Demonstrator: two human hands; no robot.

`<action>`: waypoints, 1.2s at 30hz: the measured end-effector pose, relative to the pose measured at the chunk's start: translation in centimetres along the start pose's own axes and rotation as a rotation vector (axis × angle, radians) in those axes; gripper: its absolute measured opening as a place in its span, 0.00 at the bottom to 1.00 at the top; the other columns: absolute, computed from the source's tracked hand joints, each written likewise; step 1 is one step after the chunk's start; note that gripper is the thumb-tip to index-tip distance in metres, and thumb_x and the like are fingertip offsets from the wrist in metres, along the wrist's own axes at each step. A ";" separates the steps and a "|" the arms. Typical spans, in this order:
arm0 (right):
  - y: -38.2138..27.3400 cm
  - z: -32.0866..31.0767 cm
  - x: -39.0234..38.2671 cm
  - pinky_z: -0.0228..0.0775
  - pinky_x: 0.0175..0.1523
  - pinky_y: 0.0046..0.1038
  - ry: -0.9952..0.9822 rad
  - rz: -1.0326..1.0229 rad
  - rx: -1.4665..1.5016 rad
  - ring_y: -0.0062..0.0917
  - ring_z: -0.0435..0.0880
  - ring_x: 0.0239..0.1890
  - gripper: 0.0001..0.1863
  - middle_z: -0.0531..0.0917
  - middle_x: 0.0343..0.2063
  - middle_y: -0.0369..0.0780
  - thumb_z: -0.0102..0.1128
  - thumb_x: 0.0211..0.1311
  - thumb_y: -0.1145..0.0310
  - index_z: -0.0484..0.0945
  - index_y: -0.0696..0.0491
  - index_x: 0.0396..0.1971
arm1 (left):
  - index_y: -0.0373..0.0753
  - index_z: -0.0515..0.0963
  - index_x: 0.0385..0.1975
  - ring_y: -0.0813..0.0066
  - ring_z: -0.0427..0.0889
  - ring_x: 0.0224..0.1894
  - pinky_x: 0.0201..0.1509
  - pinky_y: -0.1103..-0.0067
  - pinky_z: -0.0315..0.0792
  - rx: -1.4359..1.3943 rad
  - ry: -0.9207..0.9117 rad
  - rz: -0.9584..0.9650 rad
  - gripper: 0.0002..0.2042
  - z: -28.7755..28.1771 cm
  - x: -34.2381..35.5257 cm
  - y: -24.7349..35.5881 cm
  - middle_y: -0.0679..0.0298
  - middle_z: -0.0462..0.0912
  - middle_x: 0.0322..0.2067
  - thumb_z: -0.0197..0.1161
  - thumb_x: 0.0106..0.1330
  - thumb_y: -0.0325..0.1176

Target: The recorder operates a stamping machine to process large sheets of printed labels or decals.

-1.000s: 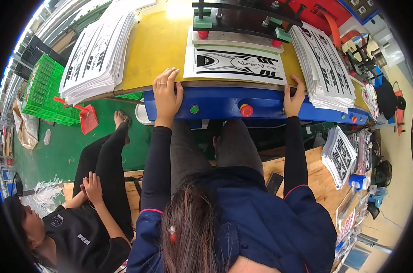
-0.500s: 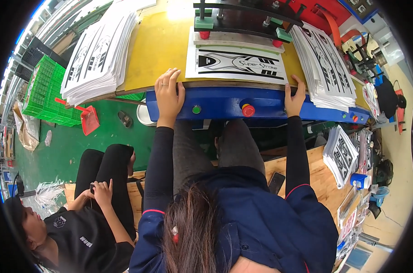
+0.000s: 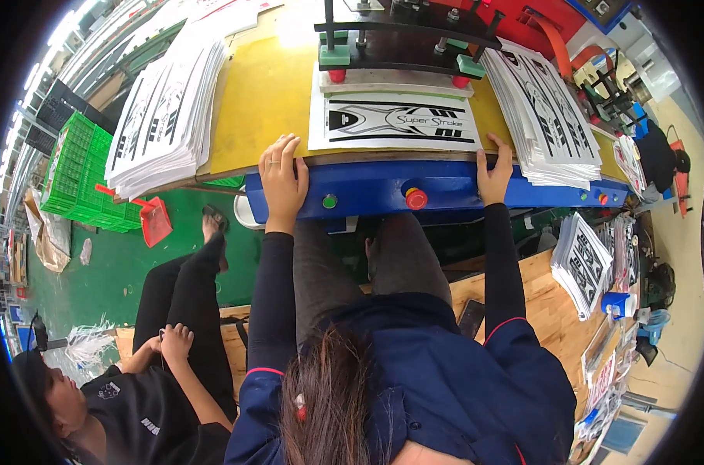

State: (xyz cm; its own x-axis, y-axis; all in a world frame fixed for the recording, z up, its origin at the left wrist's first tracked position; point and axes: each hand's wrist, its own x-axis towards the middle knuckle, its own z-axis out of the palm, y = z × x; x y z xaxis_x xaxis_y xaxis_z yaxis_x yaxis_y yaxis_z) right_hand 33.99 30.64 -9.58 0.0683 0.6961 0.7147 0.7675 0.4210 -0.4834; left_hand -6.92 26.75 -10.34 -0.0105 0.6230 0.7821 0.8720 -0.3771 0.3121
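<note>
My left hand (image 3: 284, 180) rests over the front edge of the yellow worktable (image 3: 251, 101), its fingers apart and lightly bent, holding nothing. My right hand (image 3: 493, 174) rests on the same edge at the right, also open. Between them lies a white printed sheet (image 3: 395, 120) beneath the front of a black press fixture (image 3: 398, 39) with red and green blocks. The blue front panel (image 3: 367, 186) carries a green button (image 3: 329, 201) and a red knob (image 3: 415, 198).
Paper stacks flank me (image 3: 162, 116) (image 3: 546, 108); another (image 3: 581, 263) lies on the wooden bench (image 3: 511, 283) with a phone (image 3: 472, 316). A seated co-worker (image 3: 135, 411) is at lower left. Green crates (image 3: 92, 178) and a red dustpan (image 3: 157, 221) stand at the left.
My hands stay on the table edge. The view has shifted slightly, table and hands appearing lower. The co-worker drew a leg in, then stretched it out again.
</note>
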 end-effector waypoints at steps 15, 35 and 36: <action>-0.5 -0.3 -0.1 0.64 0.61 0.37 -0.002 0.023 0.006 0.45 0.75 0.54 0.21 0.78 0.50 0.49 0.61 0.61 0.69 0.73 0.59 0.53 | 0.38 0.75 0.51 0.57 0.74 0.59 0.66 0.64 0.62 -0.004 -0.025 -0.010 0.16 -0.1 0.1 0.2 0.56 0.78 0.52 0.56 0.62 0.26; -0.3 0.0 0.0 0.64 0.60 0.39 0.000 -0.020 -0.046 0.46 0.74 0.53 0.20 0.78 0.48 0.50 0.61 0.61 0.68 0.74 0.58 0.52 | 0.37 0.75 0.50 0.57 0.76 0.58 0.64 0.65 0.63 -0.018 0.030 -0.010 0.14 0.1 0.1 0.1 0.56 0.80 0.51 0.55 0.64 0.25; -0.4 0.0 0.0 0.64 0.60 0.39 0.003 -0.021 -0.038 0.46 0.75 0.53 0.20 0.78 0.48 0.50 0.61 0.62 0.68 0.74 0.58 0.52 | 0.37 0.75 0.50 0.57 0.76 0.58 0.64 0.65 0.63 -0.020 0.034 -0.005 0.15 0.1 0.0 0.0 0.56 0.80 0.51 0.55 0.63 0.25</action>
State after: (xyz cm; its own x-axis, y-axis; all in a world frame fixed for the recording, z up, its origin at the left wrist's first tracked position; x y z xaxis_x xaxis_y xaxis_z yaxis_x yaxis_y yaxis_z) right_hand 33.69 30.50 -9.40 0.0538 0.6857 0.7259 0.7922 0.4132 -0.4491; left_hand -6.84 26.80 -10.34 -0.0320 0.6013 0.7984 0.8617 -0.3881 0.3269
